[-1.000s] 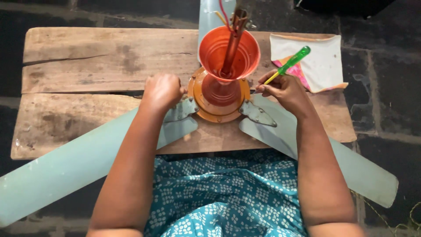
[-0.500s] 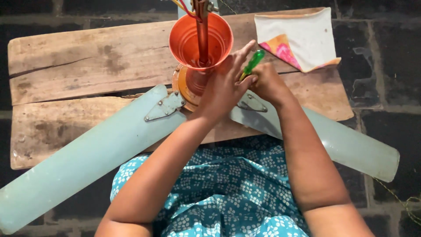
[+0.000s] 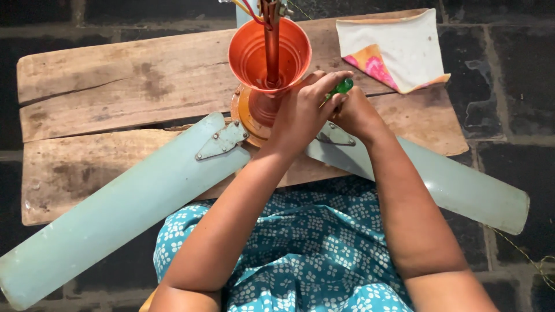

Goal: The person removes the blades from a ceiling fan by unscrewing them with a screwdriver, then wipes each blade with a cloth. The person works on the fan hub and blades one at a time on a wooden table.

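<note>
Right by the orange fan hub (image 3: 257, 110), both hands are bunched together over the same spot. The right hand (image 3: 355, 112) has its fingers (image 3: 338, 103) curled tight around a green-handled screwdriver (image 3: 342, 88), only the handle end poking out, tip hidden under the hands. The left hand (image 3: 300, 112) sits right against it, fingers (image 3: 324, 78) curled over the top and touching the right hand, though I can't tell if it's actually gripping anything. Just beside them is the orange cup (image 3: 269, 55) on the rod (image 3: 272, 34), with wires (image 3: 245, 8) sticking out up top. Pale green blades (image 3: 127, 205) spread out left and right (image 3: 451, 182) from the hub, bolted on with metal brackets (image 3: 222, 140). It all sits on a rough wooden bench (image 3: 115, 81), with a folded cloth (image 3: 393, 49) at the far right corner.
</note>
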